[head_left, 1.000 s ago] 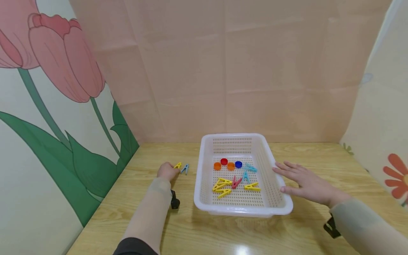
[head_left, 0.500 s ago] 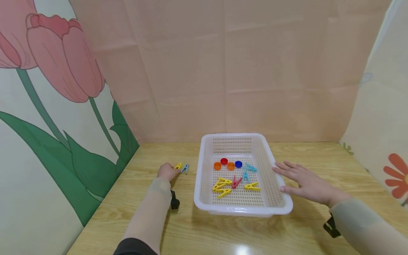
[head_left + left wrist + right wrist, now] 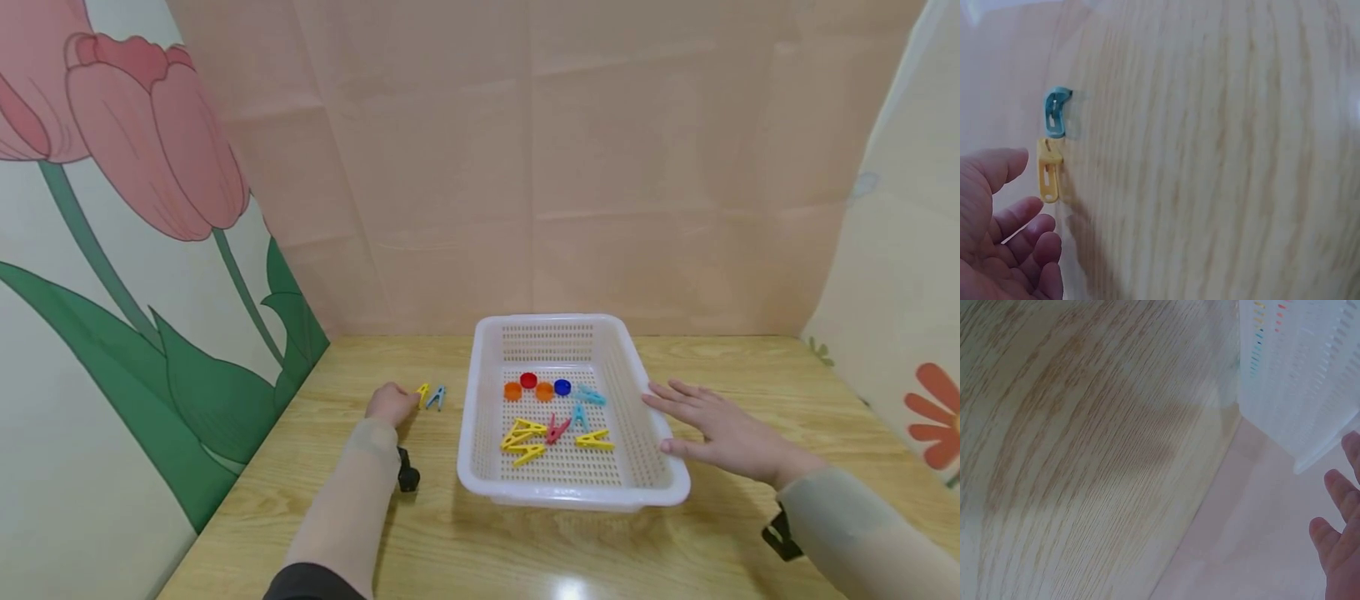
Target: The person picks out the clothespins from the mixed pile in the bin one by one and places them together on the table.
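The left hand (image 3: 392,404) is hovering, thumb and fingers parted, just beside a yellow clothespin (image 3: 1052,164) on the table (image 3: 431,508) near a blue clothespin (image 3: 1055,114); a white basket (image 3: 581,493) is holding more clothespins (image 3: 592,443) (and four round caps (image 3: 544,391)); the right hand (image 3: 720,432), fingers spread, is touching its rim.

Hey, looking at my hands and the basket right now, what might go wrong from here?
Two risks. The blue clothespin lies close beside the yellow clothespin, so the left hand, its thumb and fingers apart, might knock it aside when closing. The right hand has its fingers at the rim of the white basket without wrapping round it, so a push could shift it.
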`<action>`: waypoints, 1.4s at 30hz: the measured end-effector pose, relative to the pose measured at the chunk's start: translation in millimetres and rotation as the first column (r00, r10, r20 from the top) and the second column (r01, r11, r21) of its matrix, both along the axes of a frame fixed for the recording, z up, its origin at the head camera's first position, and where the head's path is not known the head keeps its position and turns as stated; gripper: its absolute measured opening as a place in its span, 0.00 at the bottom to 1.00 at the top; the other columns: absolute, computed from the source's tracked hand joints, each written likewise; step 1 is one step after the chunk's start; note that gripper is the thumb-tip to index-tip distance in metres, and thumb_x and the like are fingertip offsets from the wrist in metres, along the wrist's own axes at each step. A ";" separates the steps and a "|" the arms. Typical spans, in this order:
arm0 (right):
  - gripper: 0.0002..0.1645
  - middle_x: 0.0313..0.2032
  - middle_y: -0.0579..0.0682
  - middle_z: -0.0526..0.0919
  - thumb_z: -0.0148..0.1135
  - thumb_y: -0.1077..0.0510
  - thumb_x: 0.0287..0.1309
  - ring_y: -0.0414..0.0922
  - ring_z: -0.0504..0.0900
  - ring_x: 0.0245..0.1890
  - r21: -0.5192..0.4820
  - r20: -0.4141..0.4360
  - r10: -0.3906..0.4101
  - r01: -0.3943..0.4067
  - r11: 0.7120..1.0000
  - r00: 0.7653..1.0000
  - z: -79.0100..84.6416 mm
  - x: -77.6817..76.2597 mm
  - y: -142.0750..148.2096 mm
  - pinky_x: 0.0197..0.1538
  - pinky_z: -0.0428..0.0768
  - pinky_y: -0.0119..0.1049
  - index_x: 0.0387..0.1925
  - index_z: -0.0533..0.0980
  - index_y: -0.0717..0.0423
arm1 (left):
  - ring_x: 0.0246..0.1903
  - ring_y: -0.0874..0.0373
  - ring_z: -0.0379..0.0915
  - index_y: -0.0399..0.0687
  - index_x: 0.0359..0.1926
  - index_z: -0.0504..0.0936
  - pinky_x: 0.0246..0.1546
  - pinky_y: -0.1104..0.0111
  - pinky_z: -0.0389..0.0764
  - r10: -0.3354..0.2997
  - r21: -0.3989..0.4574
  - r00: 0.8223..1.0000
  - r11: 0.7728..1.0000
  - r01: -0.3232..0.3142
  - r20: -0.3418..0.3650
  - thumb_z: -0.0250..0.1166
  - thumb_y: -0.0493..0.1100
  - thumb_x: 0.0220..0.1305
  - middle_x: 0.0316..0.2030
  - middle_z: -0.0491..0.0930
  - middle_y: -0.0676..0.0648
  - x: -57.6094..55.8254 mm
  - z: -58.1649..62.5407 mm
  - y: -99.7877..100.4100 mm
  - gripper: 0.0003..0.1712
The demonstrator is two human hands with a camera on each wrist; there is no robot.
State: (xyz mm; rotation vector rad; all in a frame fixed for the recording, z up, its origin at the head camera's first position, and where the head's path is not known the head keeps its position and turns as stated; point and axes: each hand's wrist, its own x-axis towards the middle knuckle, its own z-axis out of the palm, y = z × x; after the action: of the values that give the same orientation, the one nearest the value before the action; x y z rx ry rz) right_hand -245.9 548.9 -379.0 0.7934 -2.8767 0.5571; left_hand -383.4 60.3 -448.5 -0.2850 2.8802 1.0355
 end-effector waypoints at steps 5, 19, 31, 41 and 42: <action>0.41 0.70 0.53 0.61 0.64 0.43 0.58 0.67 0.53 0.68 0.001 0.002 -0.001 0.001 1.000 1.000 -0.1 0.3 0.4 0.60 0.50 0.71 0.71 0.62 0.41 | 0.45 0.46 0.74 0.39 0.50 0.76 0.45 0.54 0.74 0.016 0.046 1.000 0.999 -0.016 0.011 0.60 0.54 0.65 0.47 0.78 0.40 0.5 4.1 -2.2 0.24; 0.41 0.70 0.53 0.61 0.63 0.43 0.58 0.67 0.52 0.69 -0.007 0.010 -0.002 0.002 1.000 1.000 1.3 0.7 -0.3 0.64 0.46 0.69 0.71 0.61 0.42 | 0.50 0.45 0.73 0.40 0.54 0.75 0.48 0.52 0.73 0.008 0.121 1.000 0.993 -0.009 0.011 0.60 0.55 0.66 0.51 0.77 0.39 -2.1 26.1 -1.5 0.26; 0.41 0.71 0.53 0.60 0.63 0.43 0.59 0.66 0.51 0.69 -0.011 0.026 0.000 0.001 1.000 1.000 2.8 1.8 -1.1 0.65 0.44 0.68 0.71 0.61 0.42 | 0.54 0.45 0.70 0.43 0.57 0.74 0.54 0.51 0.70 -0.040 0.180 0.997 0.982 0.051 -0.067 0.59 0.56 0.66 0.55 0.75 0.41 1.7 69.5 15.4 0.26; 0.40 0.71 0.53 0.59 0.62 0.43 0.59 0.66 0.51 0.69 -0.006 0.019 0.001 -0.001 1.000 1.000 4.0 4.0 -2.3 0.68 0.40 0.61 0.71 0.61 0.43 | 0.55 0.48 0.70 0.48 0.57 0.75 0.55 0.53 0.70 -0.102 0.183 0.989 0.976 0.121 -0.107 0.60 0.58 0.65 0.56 0.74 0.46 1.4 99.3 35.3 0.26; 0.40 0.71 0.53 0.59 0.62 0.43 0.60 0.66 0.51 0.69 -0.006 0.018 0.002 -0.002 1.000 1.000 3.9 4.1 -2.2 0.68 0.40 0.61 0.71 0.61 0.43 | 0.55 0.48 0.70 0.48 0.57 0.75 0.55 0.53 0.71 -0.109 0.185 0.987 0.974 0.129 -0.115 0.60 0.58 0.65 0.55 0.75 0.47 1.7 102.6 37.4 0.26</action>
State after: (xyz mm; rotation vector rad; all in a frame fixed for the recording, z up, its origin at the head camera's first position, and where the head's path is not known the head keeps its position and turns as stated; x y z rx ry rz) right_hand -241.8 546.6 -375.0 0.7942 -2.8894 0.5749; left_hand -381.6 97.8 -345.9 -0.0468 2.8149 1.3306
